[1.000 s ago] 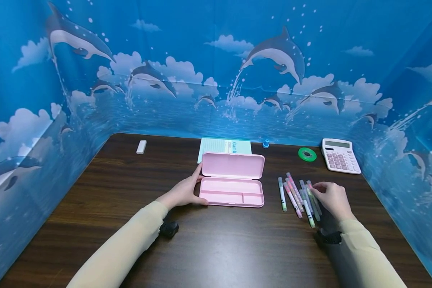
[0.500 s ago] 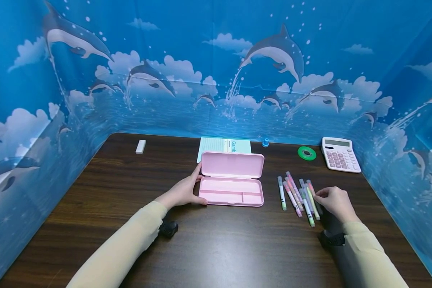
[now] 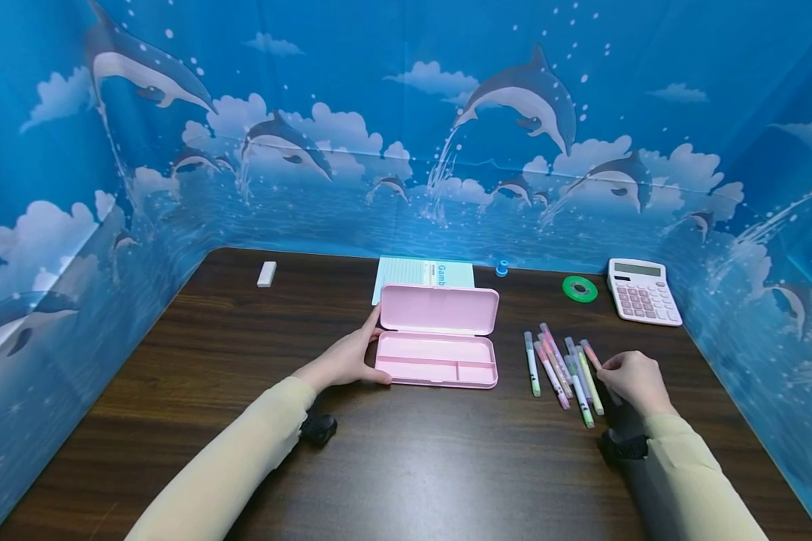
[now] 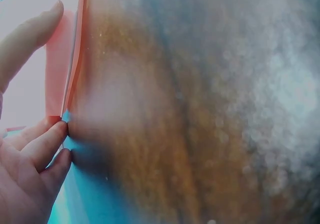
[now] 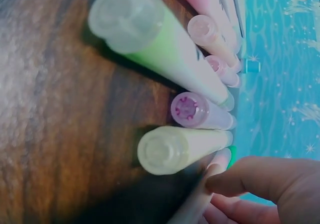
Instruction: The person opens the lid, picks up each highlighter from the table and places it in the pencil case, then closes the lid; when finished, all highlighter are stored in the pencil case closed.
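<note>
An opened pink pencil case [image 3: 416, 346] lies mid-table, its lid tipped back and its divided tray bare. My left hand [image 3: 343, 362] grips its left end, thumb at the front corner and forefinger up along the lid. In the left wrist view, fingertips [image 4: 60, 129] press on the case's side. To the right lies a loose group of capped markers [image 3: 546, 368], in green, pink, purple and yellow tones. At its right edge my right hand [image 3: 636, 382] pinches a pink-ended marker [image 3: 589, 352] between thumb and forefinger. The right wrist view shows this marker [image 5: 192, 204] beside a pale yellow one [image 5: 162, 150].
Behind the case lies a light blue booklet [image 3: 425, 272], partly covered by the lid. A small blue object [image 3: 501, 268], a green tape roll [image 3: 580, 288] and a calculator [image 3: 644, 291] stand along the back. A white eraser [image 3: 267, 274] lies back left. Dolphin-print cloth [image 3: 406, 150] surrounds the table.
My right hand has shifted slightly right and toward me, drawing the pink-ended marker a little away from the others. The left hand and pencil case have stayed put.
</note>
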The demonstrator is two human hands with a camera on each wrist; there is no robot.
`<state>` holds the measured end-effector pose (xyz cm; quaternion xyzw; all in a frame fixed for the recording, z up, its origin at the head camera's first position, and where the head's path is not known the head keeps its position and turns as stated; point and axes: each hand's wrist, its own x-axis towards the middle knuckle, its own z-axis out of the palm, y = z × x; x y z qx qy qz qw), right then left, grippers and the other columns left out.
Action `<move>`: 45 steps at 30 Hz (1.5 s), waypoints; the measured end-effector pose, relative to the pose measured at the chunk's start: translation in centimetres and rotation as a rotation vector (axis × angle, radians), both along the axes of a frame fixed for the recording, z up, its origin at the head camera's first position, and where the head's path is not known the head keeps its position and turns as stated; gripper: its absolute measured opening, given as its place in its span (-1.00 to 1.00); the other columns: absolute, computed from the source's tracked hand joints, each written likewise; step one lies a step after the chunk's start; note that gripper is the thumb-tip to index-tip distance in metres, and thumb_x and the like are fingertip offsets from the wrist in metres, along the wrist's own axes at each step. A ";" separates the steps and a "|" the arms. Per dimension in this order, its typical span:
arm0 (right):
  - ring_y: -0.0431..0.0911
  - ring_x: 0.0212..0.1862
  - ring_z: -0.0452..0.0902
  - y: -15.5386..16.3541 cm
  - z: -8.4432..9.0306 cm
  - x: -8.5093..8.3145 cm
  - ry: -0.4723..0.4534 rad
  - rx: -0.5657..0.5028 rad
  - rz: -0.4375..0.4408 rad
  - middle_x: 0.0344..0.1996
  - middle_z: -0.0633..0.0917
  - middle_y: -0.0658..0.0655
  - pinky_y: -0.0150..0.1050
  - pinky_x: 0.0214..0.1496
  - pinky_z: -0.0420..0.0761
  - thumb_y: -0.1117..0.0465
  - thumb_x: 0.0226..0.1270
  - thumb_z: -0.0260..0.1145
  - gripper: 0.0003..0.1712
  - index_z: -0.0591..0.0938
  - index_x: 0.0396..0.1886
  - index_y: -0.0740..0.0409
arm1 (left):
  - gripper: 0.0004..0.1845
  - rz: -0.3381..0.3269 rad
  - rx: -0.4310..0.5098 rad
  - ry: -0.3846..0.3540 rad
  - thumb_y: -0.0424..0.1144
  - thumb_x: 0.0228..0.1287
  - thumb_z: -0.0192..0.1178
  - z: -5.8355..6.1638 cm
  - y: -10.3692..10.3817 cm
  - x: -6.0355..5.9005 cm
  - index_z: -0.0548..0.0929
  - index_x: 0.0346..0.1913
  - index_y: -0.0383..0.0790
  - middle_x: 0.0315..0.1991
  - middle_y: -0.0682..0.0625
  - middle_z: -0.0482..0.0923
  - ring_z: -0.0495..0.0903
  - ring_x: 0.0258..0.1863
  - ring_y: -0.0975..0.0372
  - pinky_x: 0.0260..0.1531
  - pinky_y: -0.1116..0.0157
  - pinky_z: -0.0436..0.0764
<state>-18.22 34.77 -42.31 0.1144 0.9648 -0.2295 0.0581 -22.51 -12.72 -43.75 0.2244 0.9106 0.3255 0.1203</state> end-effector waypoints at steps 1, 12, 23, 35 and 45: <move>0.00 -0.45 0.46 0.0 0.0 0.0 0.004 -0.003 -0.006 -0.54 0.64 0.21 -0.23 -0.48 0.44 0.23 0.17 0.29 -0.71 0.66 -0.35 0.47 | 0.42 0.004 0.000 -0.006 0.08 -0.12 0.50 0.0 0.0 0.0 -0.48 0.49 0.00 0.36 -0.21 0.27 0.25 0.36 0.08 0.32 0.05 0.21; 0.06 -0.40 0.44 -1.4 0.6 0.2 0.184 0.059 0.008 -0.40 0.65 0.31 -0.10 -0.38 0.43 0.24 0.12 0.35 -0.78 0.64 -0.33 0.35 | 0.42 0.015 0.013 -0.007 0.07 -0.14 0.51 -0.2 -0.3 0.0 -0.45 0.50 0.01 0.35 -0.21 0.28 0.26 0.35 0.08 0.32 0.05 0.22; 0.02 -0.37 0.45 -6.0 2.0 -0.4 0.305 0.040 0.183 -0.39 0.62 0.24 -0.11 -0.33 0.49 0.28 0.07 0.42 -0.80 0.65 -0.31 0.29 | 0.42 0.013 0.004 0.007 0.06 -0.15 0.52 -0.1 0.0 0.0 -0.43 0.50 -0.03 0.36 -0.19 0.29 0.28 0.35 0.10 0.32 0.07 0.22; -0.03 -0.40 0.45 -11.6 2.1 -2.0 0.325 0.033 0.323 -0.44 0.61 0.13 -0.16 -0.38 0.53 0.29 0.02 0.44 -0.84 0.68 -0.34 0.19 | 0.41 0.021 -0.005 0.001 0.07 -0.14 0.51 -0.1 0.0 0.0 -0.44 0.50 -0.02 0.36 -0.18 0.28 0.26 0.36 0.09 0.32 0.06 0.21; -0.07 -0.41 0.43 -15.7 1.4 -2.8 0.325 0.026 0.407 -0.48 0.59 0.07 -0.18 -0.32 0.53 0.25 0.04 0.46 -0.87 0.68 -0.39 0.14 | 0.42 0.018 -0.002 -0.001 0.09 -0.15 0.51 0.0 0.0 0.1 -0.42 0.50 -0.05 0.37 -0.16 0.28 0.25 0.36 0.08 0.32 0.05 0.21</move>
